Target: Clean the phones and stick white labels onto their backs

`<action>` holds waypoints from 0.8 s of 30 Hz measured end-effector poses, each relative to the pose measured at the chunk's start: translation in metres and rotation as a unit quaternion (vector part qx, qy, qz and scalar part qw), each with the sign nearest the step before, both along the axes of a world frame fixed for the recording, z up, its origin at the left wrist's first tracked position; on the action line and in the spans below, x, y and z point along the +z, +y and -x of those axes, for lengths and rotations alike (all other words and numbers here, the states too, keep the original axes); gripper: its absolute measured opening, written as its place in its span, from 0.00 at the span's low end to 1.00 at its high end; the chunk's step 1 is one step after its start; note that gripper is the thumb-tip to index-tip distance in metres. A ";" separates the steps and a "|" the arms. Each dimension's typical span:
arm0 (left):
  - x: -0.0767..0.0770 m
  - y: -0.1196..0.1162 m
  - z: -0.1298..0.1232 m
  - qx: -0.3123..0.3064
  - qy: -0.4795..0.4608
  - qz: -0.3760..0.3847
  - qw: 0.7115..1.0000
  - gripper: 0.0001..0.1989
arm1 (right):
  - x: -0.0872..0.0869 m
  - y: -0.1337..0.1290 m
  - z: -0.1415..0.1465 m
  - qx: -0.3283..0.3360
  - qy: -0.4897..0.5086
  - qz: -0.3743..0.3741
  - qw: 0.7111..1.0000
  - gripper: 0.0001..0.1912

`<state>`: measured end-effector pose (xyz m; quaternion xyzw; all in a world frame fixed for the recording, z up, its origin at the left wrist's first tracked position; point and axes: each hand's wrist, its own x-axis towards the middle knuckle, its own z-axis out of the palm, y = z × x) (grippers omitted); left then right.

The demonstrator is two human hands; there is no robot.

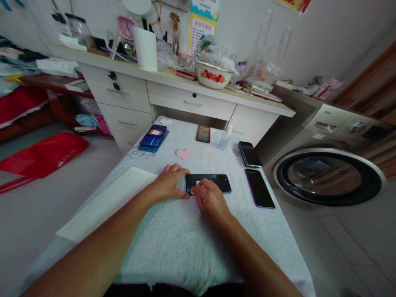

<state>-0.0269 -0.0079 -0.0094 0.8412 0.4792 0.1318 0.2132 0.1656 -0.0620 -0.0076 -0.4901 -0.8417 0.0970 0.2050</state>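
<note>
A dark smartphone [220, 181] lies back up across the cloth-covered table, its camera block at the right end. My left hand [169, 182] holds the phone's left end between thumb and fingers. Over the phone's back, my right hand [212, 200] has its fingers pressed together. A small white patch [198, 182] shows by those fingertips; I cannot make out whether it is a sticker or a scrap they hold. Left of my hands lies a folded white cloth or paper [108, 204].
Stacked blue phones [154, 136] lie at the back left, a brown phone [203, 134] and a clear spray bottle [225, 138] at the back. Dark phones [260, 188] line the right edge. Beyond stand a cluttered white desk [192, 99] and a washing machine [328, 136].
</note>
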 end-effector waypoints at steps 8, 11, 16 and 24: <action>0.001 0.001 -0.001 -0.002 0.002 0.000 1.000 0.35 | 0.004 -0.004 -0.005 0.027 -0.010 0.008 1.000 0.11; 0.002 0.001 -0.001 -0.004 0.004 0.000 1.000 0.35 | 0.004 -0.002 -0.014 0.020 -0.011 0.014 1.000 0.12; 0.002 0.001 -0.001 -0.003 0.001 0.005 1.000 0.36 | 0.009 0.000 -0.032 -0.010 0.006 0.040 0.999 0.12; 0.004 0.001 -0.001 0.002 0.002 0.012 1.000 0.35 | 0.012 0.004 -0.064 -0.040 0.009 0.064 0.997 0.12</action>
